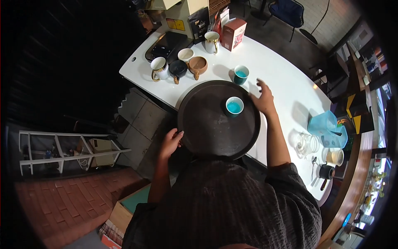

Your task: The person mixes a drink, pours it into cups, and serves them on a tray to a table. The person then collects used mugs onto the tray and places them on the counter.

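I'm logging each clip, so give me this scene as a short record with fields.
Left hand: at the left rim of the round tray; how firmly it grips is unclear
Right hand: open, fingers spread beside the tray's right rim, holding nothing
On tray: one cup, upright, bright blue inside
Beyond tray: a matching cup, upright on the white table
Far side of table: several mugs, including a brown mug, and a red box
Right end: blue container, glass jar

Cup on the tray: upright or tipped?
Upright. The cup stands on the round tray with its rim facing up and its turquoise inside visible from above.
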`<move>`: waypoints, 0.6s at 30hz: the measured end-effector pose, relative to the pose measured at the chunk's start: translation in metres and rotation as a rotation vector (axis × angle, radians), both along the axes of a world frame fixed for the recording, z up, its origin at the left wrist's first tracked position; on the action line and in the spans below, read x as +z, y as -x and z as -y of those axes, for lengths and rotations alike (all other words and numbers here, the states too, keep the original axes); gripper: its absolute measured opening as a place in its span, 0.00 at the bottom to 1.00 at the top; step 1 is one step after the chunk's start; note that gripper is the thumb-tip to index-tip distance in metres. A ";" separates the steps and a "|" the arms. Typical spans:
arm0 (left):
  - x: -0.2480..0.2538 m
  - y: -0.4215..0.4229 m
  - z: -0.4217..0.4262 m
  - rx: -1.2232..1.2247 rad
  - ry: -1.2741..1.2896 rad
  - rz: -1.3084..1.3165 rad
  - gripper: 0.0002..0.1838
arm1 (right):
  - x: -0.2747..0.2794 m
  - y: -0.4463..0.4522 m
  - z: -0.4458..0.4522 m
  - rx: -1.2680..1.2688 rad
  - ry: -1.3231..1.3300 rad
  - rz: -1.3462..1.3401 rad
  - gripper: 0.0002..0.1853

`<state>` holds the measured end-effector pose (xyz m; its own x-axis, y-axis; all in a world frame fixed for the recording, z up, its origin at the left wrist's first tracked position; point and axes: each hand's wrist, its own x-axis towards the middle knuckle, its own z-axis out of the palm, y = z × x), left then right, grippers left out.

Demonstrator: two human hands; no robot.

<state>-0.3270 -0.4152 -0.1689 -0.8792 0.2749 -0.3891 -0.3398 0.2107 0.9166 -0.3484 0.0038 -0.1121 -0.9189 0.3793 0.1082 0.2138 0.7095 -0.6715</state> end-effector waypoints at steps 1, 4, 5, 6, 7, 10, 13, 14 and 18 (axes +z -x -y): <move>0.001 0.000 -0.002 0.006 -0.004 -0.009 0.11 | -0.001 0.016 -0.002 0.006 -0.004 -0.009 0.42; 0.004 -0.002 -0.007 0.030 0.028 -0.043 0.13 | -0.006 0.053 -0.001 0.047 0.089 -0.250 0.48; 0.004 -0.003 -0.008 0.049 0.053 -0.051 0.15 | -0.007 0.063 -0.001 0.093 0.134 -0.188 0.51; 0.002 -0.004 -0.008 0.068 0.079 -0.059 0.18 | -0.008 0.070 0.001 0.139 0.179 -0.126 0.53; -0.004 -0.003 -0.006 0.082 0.163 -0.057 0.26 | -0.008 0.074 0.004 0.169 0.146 -0.117 0.52; -0.021 -0.004 -0.004 0.128 0.225 -0.240 0.33 | -0.010 0.083 0.009 0.063 0.145 -0.104 0.47; 0.000 -0.012 -0.004 0.015 0.113 -0.088 0.32 | -0.012 0.086 0.007 0.031 0.098 -0.115 0.42; -0.005 -0.012 -0.001 0.008 0.115 -0.086 0.32 | -0.011 0.086 0.004 0.024 0.100 -0.112 0.42; -0.005 -0.012 0.004 -0.127 -0.110 -0.060 0.35 | 0.018 0.090 -0.006 -0.040 0.015 -0.201 0.40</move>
